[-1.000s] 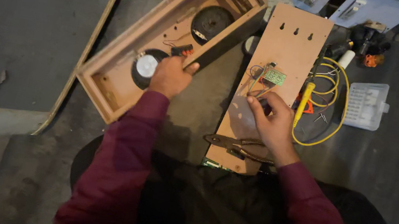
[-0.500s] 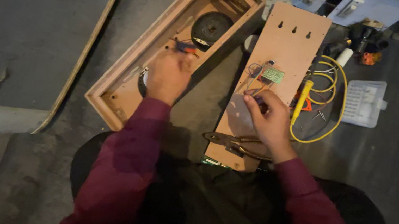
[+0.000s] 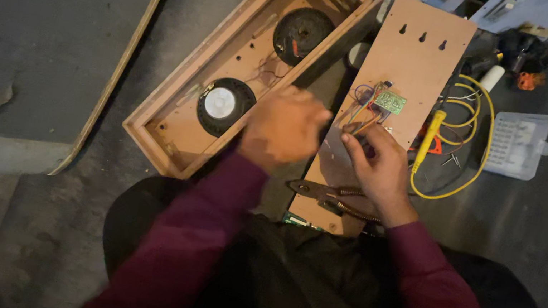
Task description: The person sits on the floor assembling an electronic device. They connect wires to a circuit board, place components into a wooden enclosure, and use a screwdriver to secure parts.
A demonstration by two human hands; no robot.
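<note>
My left hand (image 3: 283, 128) hovers blurred between the open wooden speaker box (image 3: 168, 132) and the wooden back panel (image 3: 411, 59), fingers curled; whether it holds anything is hidden. The box holds two round black speakers (image 3: 223, 104) and thin wires. My right hand (image 3: 375, 163) rests on the panel, fingertips pinching a bundle of coloured wires (image 3: 361, 115) that lead to a small green circuit board (image 3: 390, 102). A pair of pliers (image 3: 326, 195) lies on the panel just below my right wrist.
A yellow cable (image 3: 471, 118) loops right of the panel beside a yellow-handled tool (image 3: 427, 135). A clear plastic parts box (image 3: 518, 143) sits further right. A black and orange tool (image 3: 520, 57) lies at the back. A wooden strip (image 3: 122, 59) lies left on the concrete floor.
My left hand has left the speaker box and moved right and toward me, close to the panel. My right hand has stayed on the wires.
</note>
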